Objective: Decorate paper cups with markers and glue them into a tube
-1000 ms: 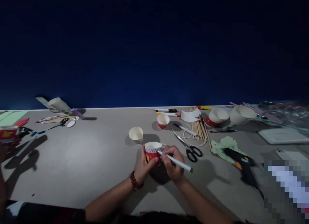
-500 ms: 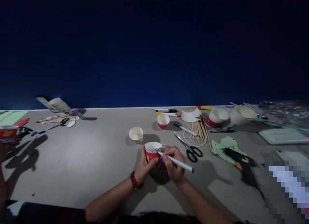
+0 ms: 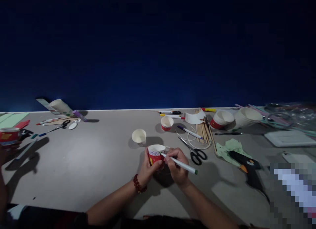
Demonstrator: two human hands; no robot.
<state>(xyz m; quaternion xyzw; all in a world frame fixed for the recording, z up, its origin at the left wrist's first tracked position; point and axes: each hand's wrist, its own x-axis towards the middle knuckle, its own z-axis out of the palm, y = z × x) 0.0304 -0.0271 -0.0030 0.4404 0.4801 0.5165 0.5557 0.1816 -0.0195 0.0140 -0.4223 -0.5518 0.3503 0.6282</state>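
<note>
My left hand (image 3: 147,169), with a dark red bead bracelet at the wrist, is wrapped around a red and white paper cup (image 3: 154,159). Purple loops are drawn along the cup's white upper band. A white marker with a green end (image 3: 184,165) is pinched in my right hand (image 3: 178,168), its tip at the right side of that band. Just beyond the cup lies a cream paper cup (image 3: 139,137), tilted slightly. A smaller red and white cup (image 3: 167,123) stands farther back. Black-handled scissors (image 3: 197,155) lie to the right of my right hand.
On the right are wooden sticks (image 3: 202,130), white cord, a glue gun (image 3: 249,169) on crumpled green paper (image 3: 230,148), and paper cups (image 3: 247,117). At left, a co-worker's hand holds a red cup (image 3: 9,136) near markers and scissors. A dark blue partition (image 3: 148,58) borders the table.
The marker and my right hand have shifted very slightly, the marker's green end moving a little left and up. My left hand keeps its hold on the cup.
</note>
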